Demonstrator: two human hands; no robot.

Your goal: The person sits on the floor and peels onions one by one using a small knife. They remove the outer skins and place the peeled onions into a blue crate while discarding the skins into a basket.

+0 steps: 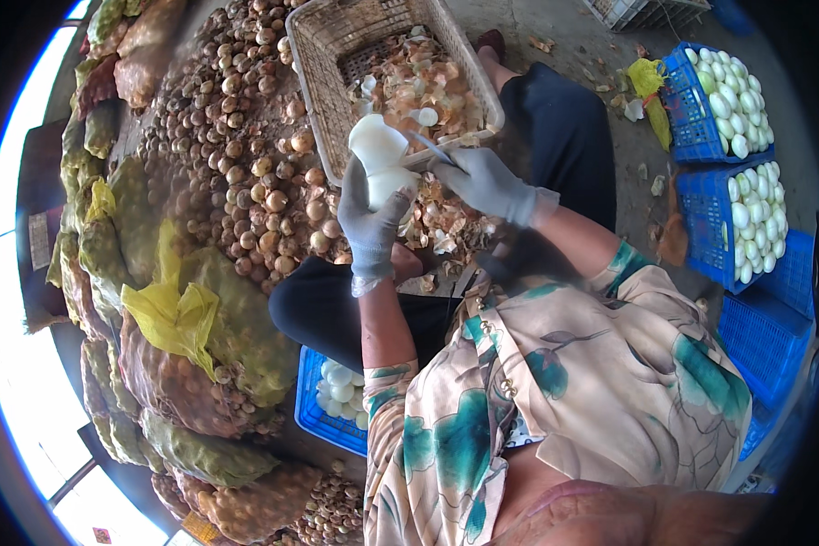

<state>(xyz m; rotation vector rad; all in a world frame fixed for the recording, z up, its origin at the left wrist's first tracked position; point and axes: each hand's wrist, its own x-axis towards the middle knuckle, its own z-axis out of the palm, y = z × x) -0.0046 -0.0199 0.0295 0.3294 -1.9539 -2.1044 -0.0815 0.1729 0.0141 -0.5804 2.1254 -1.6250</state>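
Observation:
My left hand (pixel 375 222), in a grey glove with a clear plastic layer at the wrist, grips a white peeled onion (pixel 384 188). A pale, cupped onion layer (pixel 378 140) stands up from the onion's far side, partly detached. My right hand (pixel 493 184), gloved the same way, is closed around a small knife (pixel 428 146); its handle is mostly hidden in the fingers. The blade points up and left, a little apart from the onion. Both hands are above the near edge of a dirty beige plastic crate (pixel 306 89), which holds onion skins (pixel 426 75).
Loose unpeeled onions (pixel 246 184) cover the floor at left, beside stuffed mesh sacks (pixel 184 382). Blue crates of peeled onions (pixel 710 225) stand at right. Another blue crate (pixel 327 426) sits by my left knee. Skins (pixel 443 228) lie between my legs.

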